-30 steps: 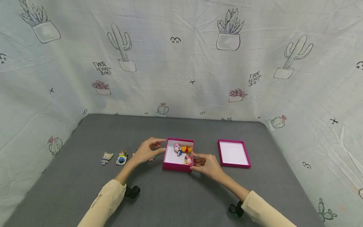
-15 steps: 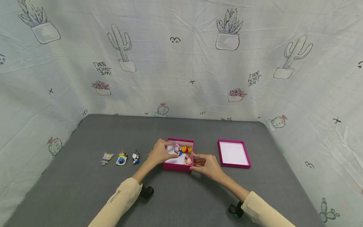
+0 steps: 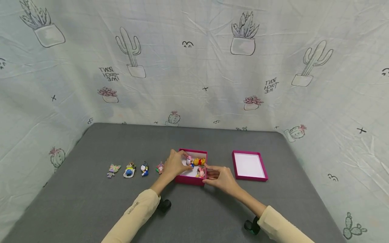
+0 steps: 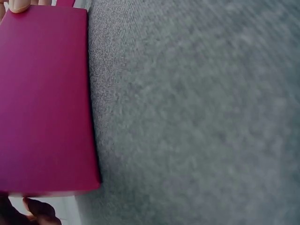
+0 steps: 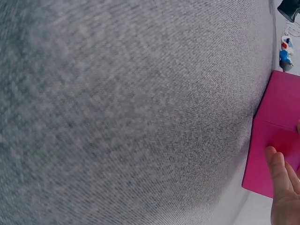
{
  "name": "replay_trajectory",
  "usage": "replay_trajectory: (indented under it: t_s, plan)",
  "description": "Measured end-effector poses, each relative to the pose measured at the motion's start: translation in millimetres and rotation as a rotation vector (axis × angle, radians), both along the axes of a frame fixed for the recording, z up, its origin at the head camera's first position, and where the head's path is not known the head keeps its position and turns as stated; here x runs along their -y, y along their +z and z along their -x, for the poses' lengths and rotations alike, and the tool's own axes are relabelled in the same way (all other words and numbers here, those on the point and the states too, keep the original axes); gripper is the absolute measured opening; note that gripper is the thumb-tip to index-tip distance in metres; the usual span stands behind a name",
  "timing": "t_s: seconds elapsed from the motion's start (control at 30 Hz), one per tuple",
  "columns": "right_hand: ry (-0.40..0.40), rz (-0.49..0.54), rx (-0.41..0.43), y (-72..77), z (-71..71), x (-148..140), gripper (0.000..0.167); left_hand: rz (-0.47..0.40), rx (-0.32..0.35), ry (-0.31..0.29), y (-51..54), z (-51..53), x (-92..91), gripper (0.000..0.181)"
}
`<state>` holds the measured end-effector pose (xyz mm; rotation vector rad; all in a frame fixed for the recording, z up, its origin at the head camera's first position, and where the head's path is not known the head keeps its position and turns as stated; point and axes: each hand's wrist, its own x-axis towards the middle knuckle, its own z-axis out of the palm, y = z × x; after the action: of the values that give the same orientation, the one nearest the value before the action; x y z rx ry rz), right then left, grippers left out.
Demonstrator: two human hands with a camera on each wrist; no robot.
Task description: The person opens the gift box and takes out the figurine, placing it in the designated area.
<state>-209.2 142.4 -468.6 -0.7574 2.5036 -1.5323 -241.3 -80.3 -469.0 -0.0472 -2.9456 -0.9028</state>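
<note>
In the head view, an open magenta box [image 3: 190,180] with a white inside stands before me. My left hand [image 3: 174,166] reaches over its left wall, thumb and fingers spread around a small pink-and-blue toy figurine [image 3: 189,161]; whether they touch it I cannot tell. My right hand [image 3: 223,179] holds the box's right side, the thumb by the near corner. Beside the first figurine lie a yellow-and-red bear figurine [image 3: 199,161] and a pink long-eared figurine [image 3: 201,172]. In the right wrist view, fingers [image 5: 278,173] lie against the box's side.
Left of the box lie a pale fox-like figurine [image 3: 113,170], a yellow-and-blue one [image 3: 129,170], a blue-and-white one [image 3: 144,168] and a pink-and-green one [image 3: 159,167]. A magenta lid [image 3: 250,166] rests at the right on the grey table [image 3: 194,212].
My left hand has moved right, from outside the box's left wall to over its inside, uncovering the figurines on its left. The right hand has stayed at the box.
</note>
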Motion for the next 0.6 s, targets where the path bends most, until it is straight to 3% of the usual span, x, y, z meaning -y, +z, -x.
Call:
replay_trajectory:
  t_s: [0.2,0.23,0.6]
  plan:
    - [-0.003,-0.032,-0.022,5.6,1.1,-1.7,0.051,0.02,0.01,0.016,3.2,0.8,-4.3,0.053]
    - [-0.001,-0.034,-0.022,11.8,-0.9,-0.6,0.05,0.024,0.009,0.016,3.3,0.9,-4.5,0.054]
    - [0.039,-0.088,-0.036,6.7,9.9,-13.4,0.054,0.065,-0.006,0.032,0.2,1.2,-13.0,0.055]
